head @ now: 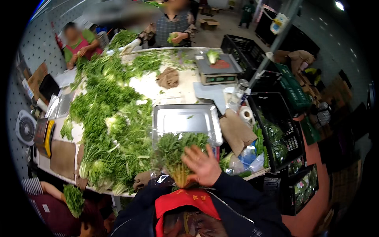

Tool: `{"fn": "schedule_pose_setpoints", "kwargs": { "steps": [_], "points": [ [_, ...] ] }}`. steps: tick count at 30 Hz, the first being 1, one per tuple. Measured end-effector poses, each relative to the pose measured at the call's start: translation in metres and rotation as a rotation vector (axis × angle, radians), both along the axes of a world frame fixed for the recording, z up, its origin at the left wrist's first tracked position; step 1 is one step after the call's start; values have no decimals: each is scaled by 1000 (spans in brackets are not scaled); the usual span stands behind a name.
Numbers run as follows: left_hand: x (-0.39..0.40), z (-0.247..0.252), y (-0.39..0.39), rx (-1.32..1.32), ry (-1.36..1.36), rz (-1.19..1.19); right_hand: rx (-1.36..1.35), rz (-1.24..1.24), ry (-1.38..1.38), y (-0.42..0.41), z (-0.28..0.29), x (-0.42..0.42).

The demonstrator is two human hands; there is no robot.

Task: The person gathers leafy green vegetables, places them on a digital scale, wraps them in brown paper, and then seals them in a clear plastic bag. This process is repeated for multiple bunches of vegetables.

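My right hand (202,166), fingers spread, rests against the right side of a bunch of leafy greens (180,151) in front of my chest. Clear plastic film shows around the bunch, whose pale stems point towards me. My left hand is not clearly visible; the left sleeve ends near the stems. Just beyond the bunch, a shiny metal tray (185,118) holds a small leaf scrap. A large heap of frisée-like greens (115,118) covers the table to the left.
A digital scale (218,71) bearing a small lettuce head (212,56) stands at the far right. Black plastic crates (278,100) line the right side. Co-workers (173,26) stand across the table and at left. A brown cloth (168,78) and a yellow scale (49,139) lie farther off.
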State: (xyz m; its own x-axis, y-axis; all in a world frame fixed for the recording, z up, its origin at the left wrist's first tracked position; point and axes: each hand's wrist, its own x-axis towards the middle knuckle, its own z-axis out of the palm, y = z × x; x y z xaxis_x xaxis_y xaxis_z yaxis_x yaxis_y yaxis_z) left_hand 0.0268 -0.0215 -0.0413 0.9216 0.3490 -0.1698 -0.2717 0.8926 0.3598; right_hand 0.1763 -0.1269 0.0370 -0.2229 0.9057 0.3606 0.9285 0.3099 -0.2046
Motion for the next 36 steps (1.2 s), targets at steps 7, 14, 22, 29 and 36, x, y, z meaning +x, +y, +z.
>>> {"fn": "schedule_pose_setpoints", "kwargs": {
  "steps": [7,14,22,29,36],
  "points": [
    [37,2,10,92,72,-89,-33,-376,1513,-48,-102,111],
    [90,-22,-24,151,155,-200,-352,-413,2089,-73,-111,85],
    [125,9,-47,12,258,-402,91,-667,2327,-102,-114,134],
    [133,-10,-34,27,200,-570,476,-625,2158,-134,-52,254],
    [120,-51,-33,-51,328,-648,413,-1001,904,-131,-23,450]
  ]
}}
